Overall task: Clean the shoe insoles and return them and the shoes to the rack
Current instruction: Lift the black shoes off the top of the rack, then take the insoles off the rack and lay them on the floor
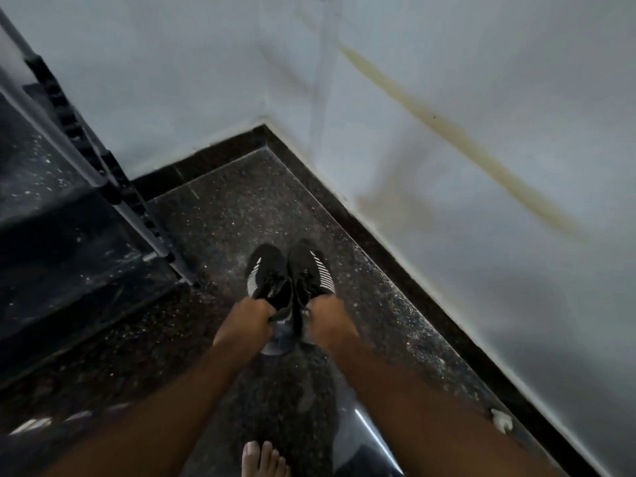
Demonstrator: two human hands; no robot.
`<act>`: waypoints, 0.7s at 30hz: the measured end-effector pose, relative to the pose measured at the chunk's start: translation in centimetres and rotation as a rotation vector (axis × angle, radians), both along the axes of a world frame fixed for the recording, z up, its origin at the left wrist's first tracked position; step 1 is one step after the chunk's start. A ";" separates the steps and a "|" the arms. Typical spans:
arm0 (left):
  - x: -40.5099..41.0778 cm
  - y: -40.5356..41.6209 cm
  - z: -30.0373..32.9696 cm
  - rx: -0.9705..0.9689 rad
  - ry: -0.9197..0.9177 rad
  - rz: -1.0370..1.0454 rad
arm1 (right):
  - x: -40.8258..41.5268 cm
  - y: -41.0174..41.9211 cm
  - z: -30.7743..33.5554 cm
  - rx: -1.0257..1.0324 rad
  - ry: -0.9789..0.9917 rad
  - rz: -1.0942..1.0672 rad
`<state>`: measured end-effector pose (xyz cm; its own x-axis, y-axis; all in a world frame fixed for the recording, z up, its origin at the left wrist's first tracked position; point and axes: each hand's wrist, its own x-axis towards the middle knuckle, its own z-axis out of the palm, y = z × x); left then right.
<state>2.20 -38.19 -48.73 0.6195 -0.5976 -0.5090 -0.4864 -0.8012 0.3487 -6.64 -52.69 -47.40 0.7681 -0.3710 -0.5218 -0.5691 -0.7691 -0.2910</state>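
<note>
Two black shoes, your left hand (246, 320) fingers clenching left shoe (266, 278), right hand (327, 320) clenching right shoe (311, 270), toes pointing away from fingers

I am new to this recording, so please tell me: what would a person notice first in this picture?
First, the pair of black shoes with white stripes, held side by side over the speckled dark floor: the left hand grips the left shoe and the right hand grips the right shoe. Next, the long yellowish stain slanting across the white wall on the right. A bare foot shows at the bottom edge.
</note>
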 end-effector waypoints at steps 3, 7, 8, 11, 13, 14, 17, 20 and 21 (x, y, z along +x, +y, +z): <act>-0.3 2.1 -1.8 0.009 0.073 0.023 | 0.0 1.2 -1.8 0.049 0.029 -0.057; -0.1 3.9 -2.9 -0.015 0.124 0.082 | 0.7 2.2 -1.9 0.009 0.021 -0.077; 0.0 4.1 -2.7 -0.026 0.136 0.113 | 0.9 2.3 -1.7 -0.014 0.030 -0.074; 0.1 4.7 -1.6 -0.081 0.188 0.201 | 1.6 2.5 -0.9 -0.043 0.045 -0.061; 0.0 5.6 -0.4 -0.129 0.190 0.231 | 2.3 2.6 0.2 -0.061 0.021 -0.056; 0.1 6.1 0.4 -0.162 0.180 0.250 | 2.6 2.7 1.0 -0.073 -0.002 -0.054; 0.0 7.9 3.1 -0.258 0.152 0.371 | 3.7 3.6 3.8 -0.083 -0.091 -0.055; 0.1 10.6 7.3 -0.393 0.183 0.566 | 5.4 5.5 7.0 -0.055 -0.192 -0.053; 0.0 11.6 8.8 -0.438 0.185 0.632 | 6.0 6.3 8.2 -0.045 -0.219 -0.046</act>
